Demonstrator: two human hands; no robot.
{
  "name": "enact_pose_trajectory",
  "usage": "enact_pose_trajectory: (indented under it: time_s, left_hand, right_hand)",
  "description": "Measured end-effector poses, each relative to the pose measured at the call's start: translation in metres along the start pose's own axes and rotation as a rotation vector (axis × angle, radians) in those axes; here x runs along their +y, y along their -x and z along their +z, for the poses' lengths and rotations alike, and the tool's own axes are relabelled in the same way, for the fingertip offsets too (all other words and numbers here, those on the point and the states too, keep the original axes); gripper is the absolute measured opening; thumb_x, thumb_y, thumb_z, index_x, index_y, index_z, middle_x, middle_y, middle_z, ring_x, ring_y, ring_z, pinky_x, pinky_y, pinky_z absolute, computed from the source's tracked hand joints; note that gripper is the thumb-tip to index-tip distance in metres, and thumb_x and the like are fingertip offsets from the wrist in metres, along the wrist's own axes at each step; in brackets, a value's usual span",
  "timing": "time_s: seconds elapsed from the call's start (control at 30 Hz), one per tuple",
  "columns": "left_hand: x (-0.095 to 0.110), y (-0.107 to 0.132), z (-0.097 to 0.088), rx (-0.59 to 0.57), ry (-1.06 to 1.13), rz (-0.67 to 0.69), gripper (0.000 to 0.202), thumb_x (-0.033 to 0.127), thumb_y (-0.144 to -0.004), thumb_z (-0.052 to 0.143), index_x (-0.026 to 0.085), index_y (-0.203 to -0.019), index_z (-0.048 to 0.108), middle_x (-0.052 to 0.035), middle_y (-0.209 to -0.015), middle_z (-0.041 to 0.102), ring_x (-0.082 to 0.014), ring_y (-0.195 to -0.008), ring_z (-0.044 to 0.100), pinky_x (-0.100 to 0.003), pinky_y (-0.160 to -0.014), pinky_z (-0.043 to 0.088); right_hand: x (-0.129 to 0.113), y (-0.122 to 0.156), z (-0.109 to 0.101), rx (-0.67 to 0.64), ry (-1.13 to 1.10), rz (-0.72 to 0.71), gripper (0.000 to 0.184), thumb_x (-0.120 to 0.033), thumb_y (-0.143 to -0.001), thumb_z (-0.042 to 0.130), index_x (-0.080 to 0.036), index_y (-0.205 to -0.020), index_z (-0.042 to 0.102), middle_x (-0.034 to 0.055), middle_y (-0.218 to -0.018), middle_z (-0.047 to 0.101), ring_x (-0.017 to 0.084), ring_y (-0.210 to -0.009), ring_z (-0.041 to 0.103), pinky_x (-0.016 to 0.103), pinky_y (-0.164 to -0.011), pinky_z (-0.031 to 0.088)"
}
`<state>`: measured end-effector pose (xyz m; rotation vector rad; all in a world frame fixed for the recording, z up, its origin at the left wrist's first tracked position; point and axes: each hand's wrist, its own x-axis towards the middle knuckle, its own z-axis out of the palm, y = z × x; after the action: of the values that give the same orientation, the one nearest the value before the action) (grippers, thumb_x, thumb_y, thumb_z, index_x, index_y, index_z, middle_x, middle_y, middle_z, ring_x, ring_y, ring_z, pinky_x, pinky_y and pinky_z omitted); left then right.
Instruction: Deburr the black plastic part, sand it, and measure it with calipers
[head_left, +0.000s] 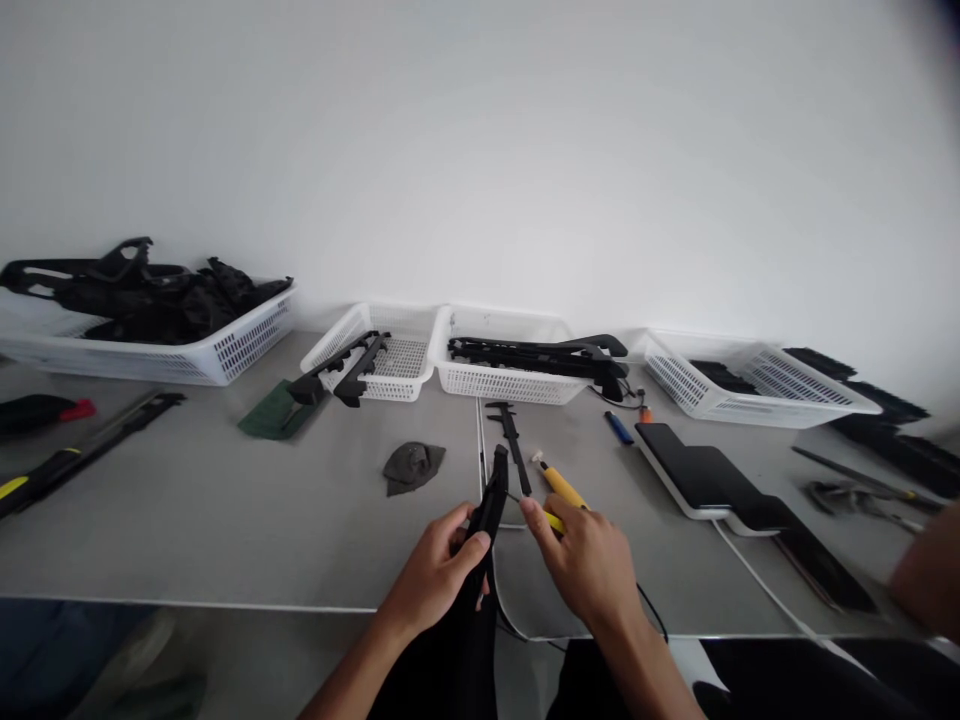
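My left hand (439, 570) is closed around a long black plastic part (491, 510), which stands tilted up at the table's front edge. My right hand (589, 560) grips a yellow-handled tool (555, 522), its thin dark tip pointing at the part's side; whether it touches cannot be made out. Just beyond the right hand lies another yellow-handled tool (564, 485) with a pale end, partly hidden by the fingers. A dark caliper (511, 440) rests on the table behind the part. To its left sits a crumpled grey cloth (412, 467).
White baskets (259, 352) of black parts line the wall. A green cloth (274, 412), a blue lighter-like object (619, 428), black-topped white devices (701, 475) and a phone (825, 570) lie on the grey table (300, 530). Another person's arm (930, 570) shows at right.
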<state>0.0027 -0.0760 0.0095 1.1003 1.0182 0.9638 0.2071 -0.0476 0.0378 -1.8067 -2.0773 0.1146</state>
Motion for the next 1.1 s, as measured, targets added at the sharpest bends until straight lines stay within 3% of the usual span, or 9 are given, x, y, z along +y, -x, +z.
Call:
enact_pose_trajectory:
  time_s: [0.33,0.57,0.77,0.9,1.1]
  left_hand:
    - [0.003,0.002,0.001,-0.003,0.001,-0.003,0.039,0.059,-0.096,0.067,0.021,-0.100,0.059,0.0046,-0.063,0.063,-0.0119,-0.048,0.059,-0.022,-0.048,0.053]
    - [0.001,0.001,-0.001,0.001,-0.006,0.003,0.039,0.059,-0.096,0.067,0.021,-0.102,0.060,0.0041,-0.064,0.064,-0.0131,-0.050,0.061,-0.023,-0.048,0.054]
    - [0.004,0.003,0.000,0.001,-0.032,-0.004,0.037,0.057,-0.097,0.065,0.021,-0.100,0.060,0.0030,-0.065,0.065,-0.0134,-0.052,0.061,-0.023,-0.049,0.054]
    - [0.006,0.003,0.001,0.002,-0.032,-0.011,0.037,0.057,-0.097,0.065,0.020,-0.103,0.061,0.0031,-0.065,0.064,-0.0131,-0.051,0.060,-0.023,-0.050,0.053]
    - [0.004,0.002,0.001,0.007,-0.021,-0.008,0.038,0.058,-0.096,0.065,0.021,-0.099,0.059,0.0035,-0.065,0.063,-0.0134,-0.052,0.059,-0.024,-0.050,0.054]
  right_hand:
    - [0.003,-0.004,-0.003,0.054,-0.012,0.105,0.069,-0.073,-0.108,0.030,-0.026,-0.075,0.069,0.0060,-0.065,0.074,0.023,-0.058,0.069,0.030,-0.055,0.028]
    - [-0.008,-0.003,-0.003,0.108,-0.058,-0.006,0.072,-0.076,-0.108,0.027,-0.026,-0.069,0.061,0.0046,-0.064,0.071,0.022,-0.061,0.069,0.030,-0.057,0.031]
    - [-0.007,-0.002,-0.001,0.167,-0.053,0.007,0.070,-0.078,-0.106,0.030,-0.025,-0.074,0.063,0.0053,-0.071,0.072,0.021,-0.064,0.069,0.029,-0.057,0.033]
    - [-0.004,0.003,0.004,0.162,-0.057,-0.060,0.067,-0.075,-0.108,0.031,-0.026,-0.070,0.058,0.0053,-0.069,0.071,0.022,-0.066,0.069,0.030,-0.060,0.037]
    - [0.000,0.011,0.006,0.128,-0.098,-0.030,0.065,-0.074,-0.108,0.033,-0.027,-0.069,0.056,0.0036,-0.067,0.070,0.022,-0.066,0.069,0.030,-0.060,0.037]
